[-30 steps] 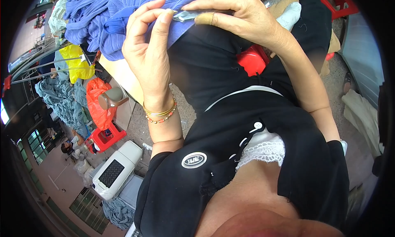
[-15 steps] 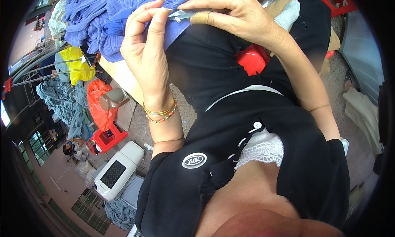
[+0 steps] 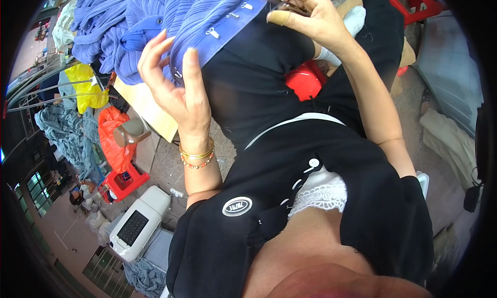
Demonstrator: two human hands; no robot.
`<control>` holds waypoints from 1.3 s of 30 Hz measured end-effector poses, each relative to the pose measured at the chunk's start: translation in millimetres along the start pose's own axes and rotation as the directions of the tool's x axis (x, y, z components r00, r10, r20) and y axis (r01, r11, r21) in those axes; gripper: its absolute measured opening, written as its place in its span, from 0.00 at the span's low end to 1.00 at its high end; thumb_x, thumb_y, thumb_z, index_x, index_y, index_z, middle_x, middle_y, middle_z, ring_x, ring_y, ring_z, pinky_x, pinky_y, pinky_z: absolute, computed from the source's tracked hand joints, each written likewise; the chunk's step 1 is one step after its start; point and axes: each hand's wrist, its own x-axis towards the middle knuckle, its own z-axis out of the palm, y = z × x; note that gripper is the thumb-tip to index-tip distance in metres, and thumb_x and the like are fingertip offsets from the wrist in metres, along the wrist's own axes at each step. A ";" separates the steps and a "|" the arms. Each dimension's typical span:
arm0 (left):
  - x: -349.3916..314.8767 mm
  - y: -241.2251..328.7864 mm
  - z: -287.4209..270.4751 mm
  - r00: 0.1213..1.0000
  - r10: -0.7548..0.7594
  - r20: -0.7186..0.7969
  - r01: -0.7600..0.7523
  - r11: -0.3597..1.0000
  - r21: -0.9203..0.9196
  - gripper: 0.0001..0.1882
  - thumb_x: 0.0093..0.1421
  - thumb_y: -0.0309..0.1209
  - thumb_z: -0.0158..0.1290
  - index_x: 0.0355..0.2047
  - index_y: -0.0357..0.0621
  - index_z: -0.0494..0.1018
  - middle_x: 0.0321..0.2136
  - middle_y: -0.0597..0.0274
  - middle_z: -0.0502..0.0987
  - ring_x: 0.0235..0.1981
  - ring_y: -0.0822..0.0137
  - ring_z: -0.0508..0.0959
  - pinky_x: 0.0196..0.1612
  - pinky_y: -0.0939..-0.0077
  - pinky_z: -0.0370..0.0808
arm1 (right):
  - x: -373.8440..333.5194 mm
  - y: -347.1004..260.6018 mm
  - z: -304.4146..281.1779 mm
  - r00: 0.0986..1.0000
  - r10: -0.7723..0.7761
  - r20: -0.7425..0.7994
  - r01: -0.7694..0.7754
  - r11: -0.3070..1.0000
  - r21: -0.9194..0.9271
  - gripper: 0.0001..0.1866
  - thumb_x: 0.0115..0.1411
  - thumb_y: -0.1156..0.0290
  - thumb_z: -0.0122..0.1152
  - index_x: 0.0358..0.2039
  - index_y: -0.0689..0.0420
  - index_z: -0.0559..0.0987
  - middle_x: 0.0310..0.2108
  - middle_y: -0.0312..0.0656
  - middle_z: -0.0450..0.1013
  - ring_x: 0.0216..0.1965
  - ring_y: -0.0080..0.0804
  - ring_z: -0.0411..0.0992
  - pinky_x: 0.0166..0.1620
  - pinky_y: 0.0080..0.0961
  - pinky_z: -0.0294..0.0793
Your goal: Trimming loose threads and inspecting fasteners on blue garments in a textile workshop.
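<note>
A blue ribbed garment (image 3: 106, 18) lies bunched at the top of the view, with its near edge spread over the person's black trousers (image 3: 240, 75). Along that edge runs a flat blue band (image 3: 226, 35), dotted with small pale fasteners (image 3: 213, 33); they look like metal hooks, though they are too small to be sure. A round dark eyelet (image 3: 159, 21) sits further in on the ribbed part

The right hand (image 3: 322, 23) is at the band's far end, its fingers bent round a slim dark tool (image 3: 293, 7), perhaps snips, which the thumb presses from below. A tan cover (image 3: 280, 18) wraps that thumb. The left hand (image 3: 181, 104) is loose, thumb and fingers spread apart over the cloth; whether a fingertip touches it, I cannot tell

For good handling, the band is best laid flat and drawn lightly taut between the hands, with the free fingers pinching close beside one fastener and the tool's tip turned away from both fingertips and ribbed cloth, which could snag

Further out, a red stool (image 3: 304, 81) shows between the legs, a pale board (image 3: 155, 118) beyond the left wrist, then an orange bag (image 3: 115, 142) and a white machine (image 3: 140, 223)
</note>
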 end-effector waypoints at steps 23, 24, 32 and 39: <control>-34.7 -55.2 -19.4 0.996 -0.061 -0.065 0.050 0.986 -0.160 0.13 0.65 0.33 0.58 0.47 0.42 0.73 0.30 0.73 0.66 0.29 0.79 0.62 0.33 0.87 0.63 | 28.1 -13.2 -16.8 0.914 -0.405 0.000 0.310 0.700 -0.644 0.25 0.45 0.85 0.63 0.47 0.57 0.76 0.24 0.35 0.64 0.23 0.23 0.65 0.28 0.22 0.68; -34.1 -54.7 -18.8 0.995 -0.063 -0.072 0.051 0.986 -0.162 0.13 0.65 0.33 0.58 0.47 0.42 0.73 0.30 0.73 0.66 0.29 0.79 0.62 0.33 0.87 0.63 | 29.8 -15.4 -14.8 0.904 -0.427 0.012 0.334 0.689 -0.643 0.24 0.46 0.85 0.63 0.46 0.56 0.77 0.24 0.35 0.64 0.23 0.23 0.65 0.28 0.21 0.67; -29.9 -67.2 -49.5 0.997 -0.016 0.071 0.022 0.996 -0.081 0.12 0.60 0.28 0.62 0.44 0.41 0.76 0.24 0.75 0.71 0.22 0.83 0.63 0.26 0.89 0.60 | 16.1 -19.3 -26.9 0.900 -0.412 0.143 0.402 0.658 -0.636 0.10 0.51 0.82 0.68 0.35 0.61 0.82 0.24 0.36 0.69 0.24 0.23 0.68 0.28 0.20 0.66; -26.9 -65.3 -88.7 0.987 -0.019 0.157 -0.005 0.988 0.152 0.08 0.60 0.22 0.61 0.40 0.37 0.78 0.31 0.67 0.80 0.26 0.81 0.72 0.30 0.88 0.70 | -46.9 -58.9 -2.9 0.823 -0.449 0.346 0.555 0.514 -0.654 0.12 0.44 0.77 0.75 0.31 0.58 0.83 0.22 0.37 0.70 0.20 0.27 0.71 0.22 0.23 0.69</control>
